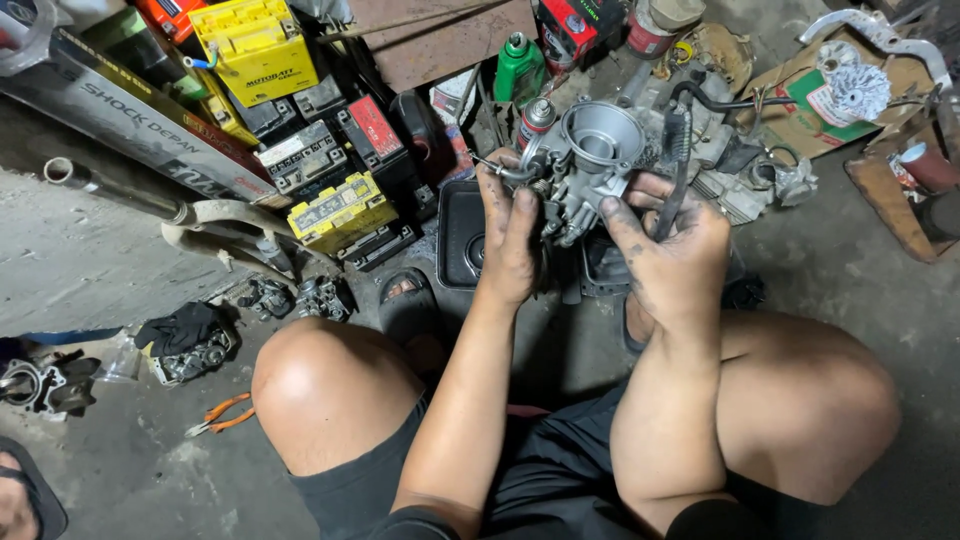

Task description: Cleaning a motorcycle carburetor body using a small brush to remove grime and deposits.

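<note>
Concrete shop floor (90,260), batteries (340,210) nearby: left hand (508,235) & right hand (675,255) both closed round carburetor (590,160), mid-inspection; next needs firm grip.

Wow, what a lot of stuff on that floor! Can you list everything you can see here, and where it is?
carburettor: one, grey metal, held up in both hands
black hose: one, from the carburettor down past the right hand
batteries: several, yellow and black, stacked upper left
long box: one, grey and yellow, far upper left
green bottle: one, top centre
spray can: one, red top, behind the carburettor
black tray: one, on the floor under the hands
pliers: one, orange handles, floor lower left
engine parts: several, dark, floor at left
cardboard: one, brown, upper right
left hand: grimy, grips the carburettor
right hand: grimy, grips the carburettor
knees: two, bare, bottom
</note>
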